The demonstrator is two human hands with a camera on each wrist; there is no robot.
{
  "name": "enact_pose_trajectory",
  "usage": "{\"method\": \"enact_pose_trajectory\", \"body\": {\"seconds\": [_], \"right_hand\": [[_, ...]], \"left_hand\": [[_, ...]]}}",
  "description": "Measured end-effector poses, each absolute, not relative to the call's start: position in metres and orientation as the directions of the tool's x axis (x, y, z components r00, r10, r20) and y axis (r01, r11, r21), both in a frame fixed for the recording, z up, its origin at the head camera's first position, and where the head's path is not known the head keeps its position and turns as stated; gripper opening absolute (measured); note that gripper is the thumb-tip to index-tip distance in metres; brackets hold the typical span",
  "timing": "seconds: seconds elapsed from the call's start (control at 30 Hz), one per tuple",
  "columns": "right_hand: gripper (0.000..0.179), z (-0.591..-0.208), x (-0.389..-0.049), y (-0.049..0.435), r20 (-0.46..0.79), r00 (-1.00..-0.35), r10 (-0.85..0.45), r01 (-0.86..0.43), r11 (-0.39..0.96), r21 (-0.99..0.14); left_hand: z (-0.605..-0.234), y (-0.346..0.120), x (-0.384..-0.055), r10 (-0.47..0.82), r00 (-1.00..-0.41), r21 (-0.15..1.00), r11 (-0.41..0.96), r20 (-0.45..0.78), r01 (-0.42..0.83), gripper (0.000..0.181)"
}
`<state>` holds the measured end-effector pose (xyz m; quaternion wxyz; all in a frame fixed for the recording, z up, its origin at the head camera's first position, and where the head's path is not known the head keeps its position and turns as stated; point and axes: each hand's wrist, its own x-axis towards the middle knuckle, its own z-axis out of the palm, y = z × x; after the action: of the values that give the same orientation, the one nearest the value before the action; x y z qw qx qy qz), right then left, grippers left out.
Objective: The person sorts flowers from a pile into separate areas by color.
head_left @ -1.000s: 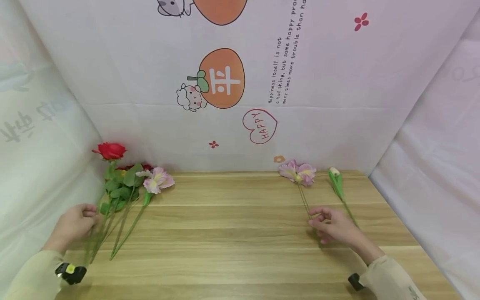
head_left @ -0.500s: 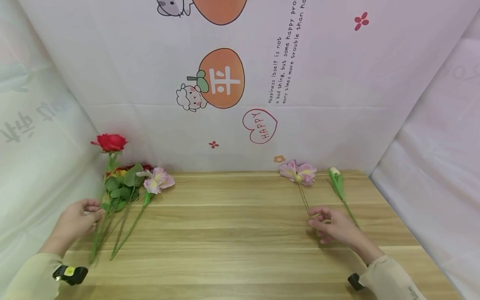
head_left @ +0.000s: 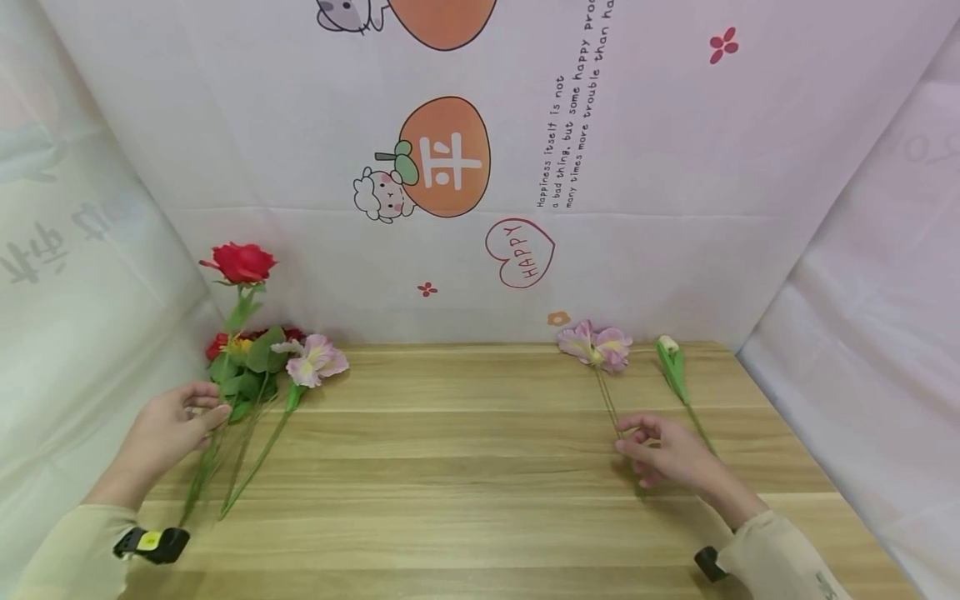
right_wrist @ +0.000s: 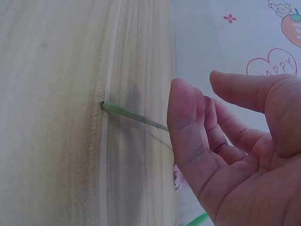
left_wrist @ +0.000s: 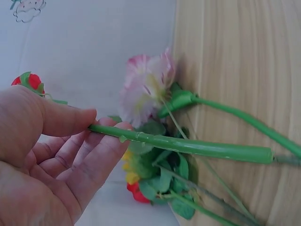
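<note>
Currently, red rose (head_left: 242, 263) is in the left part of the frame, bloom at mid-height in front of the white cloth (head_left: 637, 133), green stem slanting down toward lower left. Left hand (head_left: 168, 429) holds it: grip narrow, stem pinched between thumb and fingertips. Left wrist view: thick cut end of the stem (left_wrist: 202, 147) points to the right edge, passing across the other flowers.

Just beside the left hand, leafy bunch (head_left: 264, 352) with red and yellow blooms; its stems run down toward lower left. At its right side, left pink flower (head_left: 318, 361), pale yellow at the centre, stem slanting down to the left across the desk (head_left: 465, 500).

Right of centre, right pink flower (head_left: 595, 346) near the back edge of the desk, stem running down to the right hand (head_left: 663, 450). Right grip: fingers loosely bent, thumb tip apart from index finger in the right wrist view, stem passing behind the fingers; cannot tell whether they touch it. Further right, white bud (head_left: 670, 343) with green leaves, its stem going down behind the right hand.

Farther out: black wrist device (head_left: 152, 543) by the left sleeve, lower left; red heart print (head_left: 520, 252) on the cloth, centre.
</note>
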<state>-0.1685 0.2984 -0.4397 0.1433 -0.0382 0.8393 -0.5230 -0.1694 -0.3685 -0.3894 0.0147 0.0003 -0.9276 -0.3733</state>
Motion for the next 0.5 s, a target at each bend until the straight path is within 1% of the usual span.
{"method": "enact_pose_trajectory", "body": {"seconds": [0.23,0.5], "right_hand": [[0.047,-0.443,-0.170,0.299,-0.203,-0.957,-0.207,0.091,0.450,-0.888],[0.047,-0.442,-0.171,0.297,-0.204,-0.956,-0.212,0.089,0.453,-0.887]], "left_hand": [[-0.384,-0.349,-0.169,0.034,-0.998,0.747,0.662,0.050,0.060,0.054],[-0.376,-0.332,-0.171,0.093,-0.995,0.818,0.568,0.044,0.089,0.049]]}}
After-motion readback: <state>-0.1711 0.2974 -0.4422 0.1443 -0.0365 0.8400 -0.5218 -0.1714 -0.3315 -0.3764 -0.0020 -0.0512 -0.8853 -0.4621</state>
